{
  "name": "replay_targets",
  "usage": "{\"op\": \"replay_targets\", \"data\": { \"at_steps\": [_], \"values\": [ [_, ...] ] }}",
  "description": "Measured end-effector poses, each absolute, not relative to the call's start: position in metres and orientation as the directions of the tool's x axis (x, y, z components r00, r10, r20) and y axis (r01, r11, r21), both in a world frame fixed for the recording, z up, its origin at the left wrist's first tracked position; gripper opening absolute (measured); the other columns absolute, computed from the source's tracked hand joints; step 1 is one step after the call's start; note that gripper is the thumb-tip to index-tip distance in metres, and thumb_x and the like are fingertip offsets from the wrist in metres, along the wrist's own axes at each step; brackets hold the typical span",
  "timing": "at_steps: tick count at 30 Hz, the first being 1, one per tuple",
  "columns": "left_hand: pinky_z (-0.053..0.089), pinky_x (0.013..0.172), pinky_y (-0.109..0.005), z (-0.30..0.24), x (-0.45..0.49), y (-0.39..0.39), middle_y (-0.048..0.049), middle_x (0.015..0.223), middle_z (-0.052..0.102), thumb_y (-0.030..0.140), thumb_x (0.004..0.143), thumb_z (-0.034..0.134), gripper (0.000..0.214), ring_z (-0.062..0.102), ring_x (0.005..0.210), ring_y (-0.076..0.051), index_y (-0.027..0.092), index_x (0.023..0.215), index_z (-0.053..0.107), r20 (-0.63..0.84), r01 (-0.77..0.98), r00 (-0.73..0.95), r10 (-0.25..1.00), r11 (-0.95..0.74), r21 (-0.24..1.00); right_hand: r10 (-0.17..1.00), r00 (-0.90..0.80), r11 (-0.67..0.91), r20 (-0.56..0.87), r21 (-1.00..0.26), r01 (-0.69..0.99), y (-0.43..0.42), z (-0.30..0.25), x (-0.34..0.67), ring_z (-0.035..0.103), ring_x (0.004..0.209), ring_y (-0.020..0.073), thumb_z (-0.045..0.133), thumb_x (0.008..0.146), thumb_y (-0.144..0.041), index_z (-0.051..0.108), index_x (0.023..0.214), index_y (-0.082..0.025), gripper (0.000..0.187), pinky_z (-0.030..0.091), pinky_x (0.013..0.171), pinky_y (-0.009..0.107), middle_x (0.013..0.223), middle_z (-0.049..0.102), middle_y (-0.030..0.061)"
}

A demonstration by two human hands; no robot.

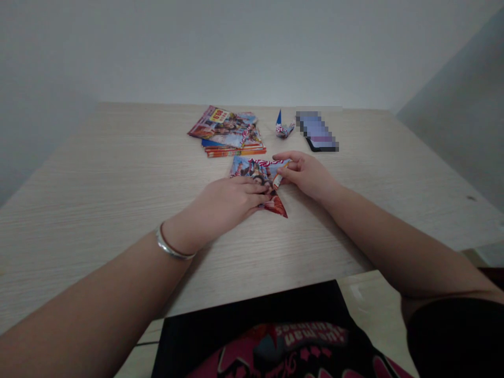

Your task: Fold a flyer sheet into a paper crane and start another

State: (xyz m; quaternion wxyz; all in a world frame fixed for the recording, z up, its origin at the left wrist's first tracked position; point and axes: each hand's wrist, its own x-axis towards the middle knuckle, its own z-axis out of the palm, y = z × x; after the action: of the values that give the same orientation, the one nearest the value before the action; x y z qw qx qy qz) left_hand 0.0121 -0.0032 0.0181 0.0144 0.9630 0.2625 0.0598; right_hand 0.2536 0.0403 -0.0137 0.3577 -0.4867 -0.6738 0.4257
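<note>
A colourful printed paper sheet point(263, 169) lies on the table in front of me, with photos of people on it. My left hand point(232, 199) rests on its lower left part, fingers stretched out flat. At the sheet's right side, my right hand point(301, 173) pinches a folded-over edge between thumb and fingers. That fold shows a narrow white and orange strip. Part of the sheet is hidden under my left fingers.
Behind the sheet lies a stack of similar printed papers point(228, 128). To its right stands a small folded paper crane point(283, 130) with a blue tip, then a phone point(317, 131) with a blurred-out screen. A wall point(244, 52) rises behind the table point(98, 157).
</note>
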Motion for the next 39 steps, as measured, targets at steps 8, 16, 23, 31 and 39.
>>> {"op": "replay_targets", "data": {
  "at_steps": [8,16,23,31,39],
  "values": [
    [0.059,0.095,-0.04,0.037,0.018,-0.02,-0.0114,0.135,0.074,0.013,0.105,0.048,0.036,0.072,0.121,-0.028,0.019,0.131,0.072,0.043,0.608,0.794,0.607,-0.794,-0.015,0.966,-0.256,0.138,0.038,-0.911,0.388,0.037,-0.007,0.249,0.072,0.07,0.0224,0.072,0.09,-0.027,0.069,0.131,-0.026,0.041,0.065,0.078,0.046,0.071,0.074,-0.002],
    [0.051,0.114,-0.046,0.036,0.01,-0.015,-0.0091,0.146,0.068,0.021,0.105,0.054,0.037,0.064,0.134,-0.03,0.022,0.138,0.07,-0.003,0.605,0.796,0.605,-0.796,0.022,0.966,-0.25,0.161,0.064,-0.907,0.388,0.031,-0.001,0.247,0.066,0.059,0.0153,0.071,0.09,-0.023,0.067,0.135,-0.024,0.045,0.06,0.065,0.032,0.062,0.067,-0.0065],
    [0.042,0.119,-0.062,0.037,0.011,-0.017,-0.0087,0.147,0.067,0.024,0.107,0.05,0.039,0.065,0.133,-0.033,0.027,0.141,0.068,-0.011,0.69,0.723,0.691,-0.723,-0.039,0.968,-0.245,0.131,0.055,-0.942,0.31,0.031,-0.003,0.247,0.072,0.066,0.0164,0.073,0.088,-0.022,0.07,0.128,-0.025,0.04,0.065,0.07,0.034,0.072,0.075,-0.0034],
    [0.05,0.115,-0.046,0.031,0.014,-0.019,-0.022,0.152,0.06,0.029,0.103,0.058,0.051,0.063,0.136,-0.033,0.007,0.149,0.059,-0.025,0.768,0.641,0.767,-0.641,0.018,0.927,-0.376,0.098,0.013,-0.973,0.207,0.038,-0.01,0.249,0.08,0.089,0.0213,0.08,0.079,-0.02,0.074,0.107,-0.025,0.029,0.068,0.082,0.038,0.097,0.084,0.0021],
    [0.057,0.096,-0.042,0.041,0.022,-0.02,-0.0088,0.127,0.076,0.033,0.109,0.045,0.035,0.072,0.116,-0.029,0.021,0.125,0.075,-0.014,0.788,0.614,0.789,-0.612,0.069,0.936,-0.349,0.126,0.041,-0.966,0.224,0.033,-0.006,0.245,0.077,0.084,0.0192,0.077,0.082,-0.021,0.077,0.096,-0.023,0.014,0.066,0.076,0.034,0.092,0.082,0.0013]
  ]
}}
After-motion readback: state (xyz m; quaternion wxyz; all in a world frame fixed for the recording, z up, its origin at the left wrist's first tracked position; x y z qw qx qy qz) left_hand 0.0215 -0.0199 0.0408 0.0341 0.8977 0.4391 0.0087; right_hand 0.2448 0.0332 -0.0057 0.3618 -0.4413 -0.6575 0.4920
